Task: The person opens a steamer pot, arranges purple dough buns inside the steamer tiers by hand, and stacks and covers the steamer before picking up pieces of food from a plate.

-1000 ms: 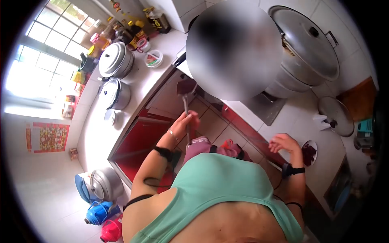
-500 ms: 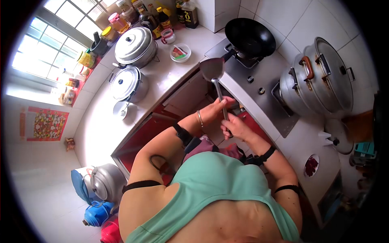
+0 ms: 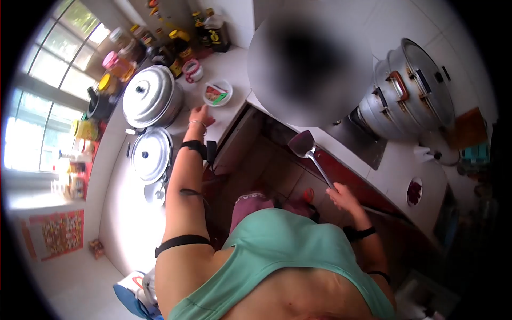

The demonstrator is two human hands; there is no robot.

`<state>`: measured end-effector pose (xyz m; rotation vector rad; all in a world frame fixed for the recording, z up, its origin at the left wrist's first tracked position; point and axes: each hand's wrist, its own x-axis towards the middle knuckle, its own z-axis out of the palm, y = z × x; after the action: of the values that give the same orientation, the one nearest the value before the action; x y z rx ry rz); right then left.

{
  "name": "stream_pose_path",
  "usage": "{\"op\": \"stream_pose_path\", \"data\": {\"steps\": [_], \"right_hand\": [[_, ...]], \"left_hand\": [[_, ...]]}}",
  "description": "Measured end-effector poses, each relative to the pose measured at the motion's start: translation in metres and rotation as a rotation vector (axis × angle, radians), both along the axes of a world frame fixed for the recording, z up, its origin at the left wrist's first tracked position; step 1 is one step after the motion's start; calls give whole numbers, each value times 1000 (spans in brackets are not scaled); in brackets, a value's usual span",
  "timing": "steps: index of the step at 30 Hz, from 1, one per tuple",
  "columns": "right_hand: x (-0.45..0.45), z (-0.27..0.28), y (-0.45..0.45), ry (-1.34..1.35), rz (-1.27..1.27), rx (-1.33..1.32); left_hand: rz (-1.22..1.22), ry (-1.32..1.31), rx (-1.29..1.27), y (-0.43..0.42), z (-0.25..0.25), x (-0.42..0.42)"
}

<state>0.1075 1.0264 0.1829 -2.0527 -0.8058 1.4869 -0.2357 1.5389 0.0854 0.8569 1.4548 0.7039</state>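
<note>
My right hand (image 3: 344,197) is closed around the handle of a wok spatula (image 3: 303,143), whose broad dark blade points up and away from me over the gap in front of the stove. My left hand (image 3: 201,116) stretches over the counter with its fingers partly spread. Just beyond its fingertips sits a small white bowl (image 3: 226,100) with red and green packets inside. The hand appears apart from the bowl, holding nothing that I can see. A lidded pot (image 3: 152,96) stands to its left. A large blurred grey round patch (image 3: 269,80) hides the wok and most of the stove.
A second lidded pot (image 3: 151,154) and a small white dish (image 3: 155,194) stand along the left counter. Sauce bottles (image 3: 217,34) and jars line the back. Stacked steamer pots (image 3: 421,93) are on the right, with a plate of dark red food (image 3: 414,192) nearer me.
My left hand has left the spatula and moved left to the small bowl. My right hand has carried the spatula right and nearer me. A blurred patch now covers the wok.
</note>
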Motion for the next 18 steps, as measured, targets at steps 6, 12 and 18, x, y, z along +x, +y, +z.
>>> {"op": "stream_pose_path", "data": {"steps": [6,12,18], "right_hand": [[-29,-15,-95,77,-416,13],[-61,-4,-159,74,-677,-46],[-57,-2,-209,119,-988,-28]], "left_hand": [[-377,-70,80,37,-8,24],[-474,-209,111,38,-17,13],[-354,38,38,-30,21,27]]}}
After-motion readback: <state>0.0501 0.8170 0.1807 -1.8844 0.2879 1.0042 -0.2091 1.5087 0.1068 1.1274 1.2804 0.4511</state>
